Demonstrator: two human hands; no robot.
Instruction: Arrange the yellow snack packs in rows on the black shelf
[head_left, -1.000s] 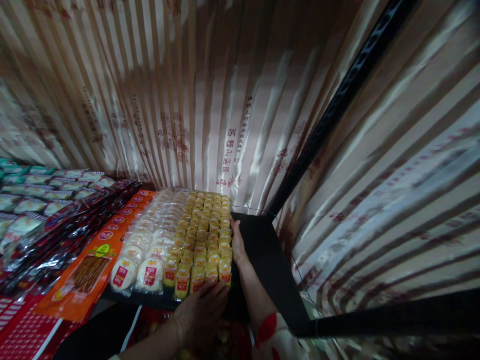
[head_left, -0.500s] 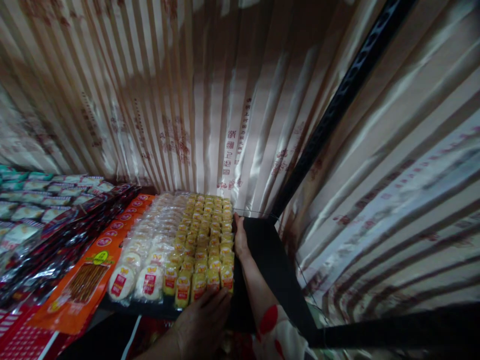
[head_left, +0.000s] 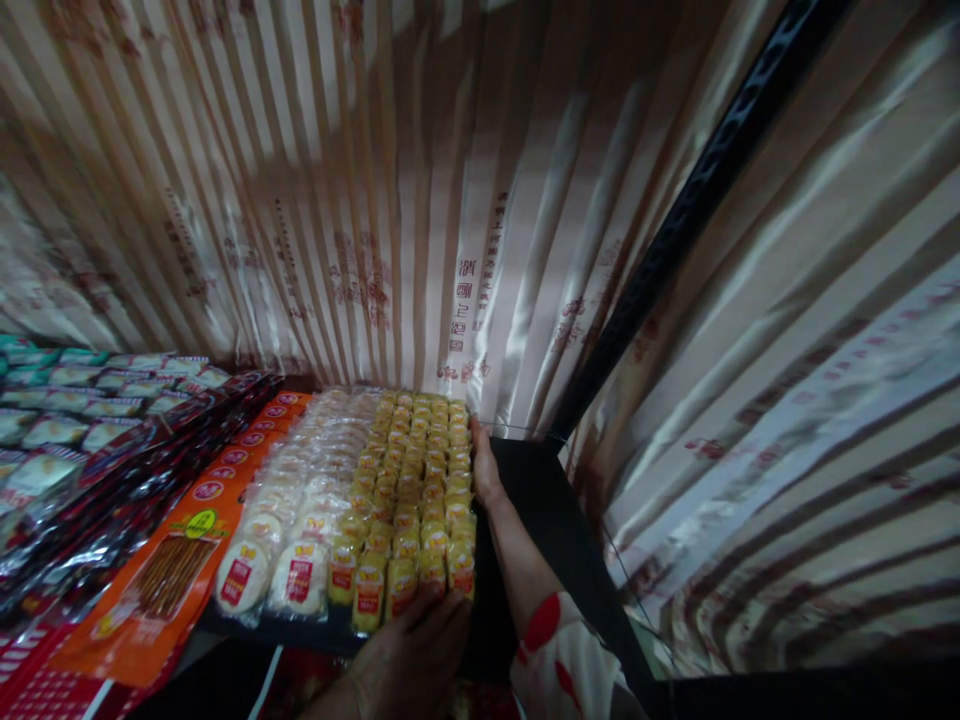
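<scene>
Several rows of small yellow wrapped cakes (head_left: 409, 490) stand packed together on a black shelf (head_left: 536, 530). My right hand (head_left: 484, 465) reaches along their far right side, fingers stretched out against the outer row. At the front, my left hand (head_left: 427, 640) has its fingertips against the lower part of the nearest cakes; its fingers are extended and partly dark. Neither hand is wrapped around a cake. Left of the yellow rows are round white wrapped cakes (head_left: 304, 575) with red labels, lined up in two columns.
An orange snack packet (head_left: 172, 560) lies beside the white cakes. Farther left are dark shiny packets (head_left: 97, 500) and rows of white packets (head_left: 49, 430). A printed pleated curtain (head_left: 420, 200) hangs behind. One black metal post (head_left: 675, 230) rises at the right rear corner.
The view has shifted slightly. Both hands stay against the yellow cakes, one at the right side and one at the front, with little visible movement.
</scene>
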